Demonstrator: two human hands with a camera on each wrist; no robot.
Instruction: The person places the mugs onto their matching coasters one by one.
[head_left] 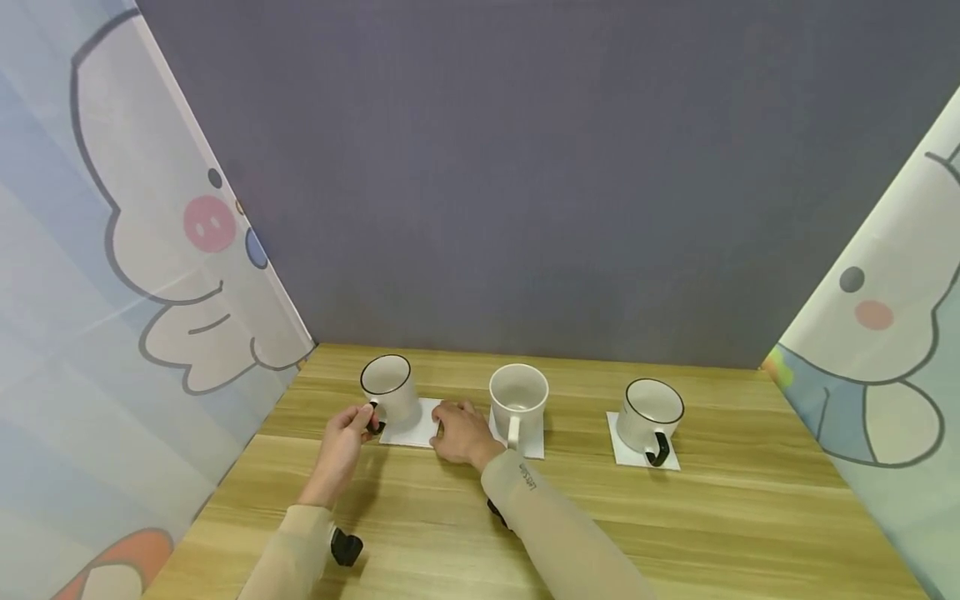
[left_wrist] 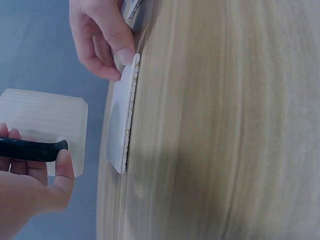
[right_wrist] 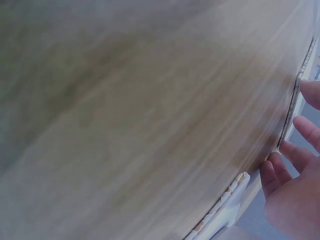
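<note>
My left hand [head_left: 347, 442] pinches the black handle [left_wrist: 32, 149] of a white, black-rimmed mug [head_left: 396, 396]. In the left wrist view this mug is raised off the table. To its right, a square white coaster [head_left: 411, 429] lies on the wood, its layered edge showing in the left wrist view. My right hand [head_left: 462, 435] grips this coaster's right side with bent fingers, the thumb [left_wrist: 125, 54] at its near corner. Just right of that hand, a plain white mug [head_left: 519, 392] stands on a second coaster [head_left: 535, 446], its handle towards me.
Farther right, another black-rimmed mug [head_left: 651, 414] with a black handle stands on a third coaster [head_left: 626, 452]. A grey panel [head_left: 525, 183] rises behind the wooden table [head_left: 720, 517]. Cartoon-print curtains [head_left: 90, 350] hang at both sides.
</note>
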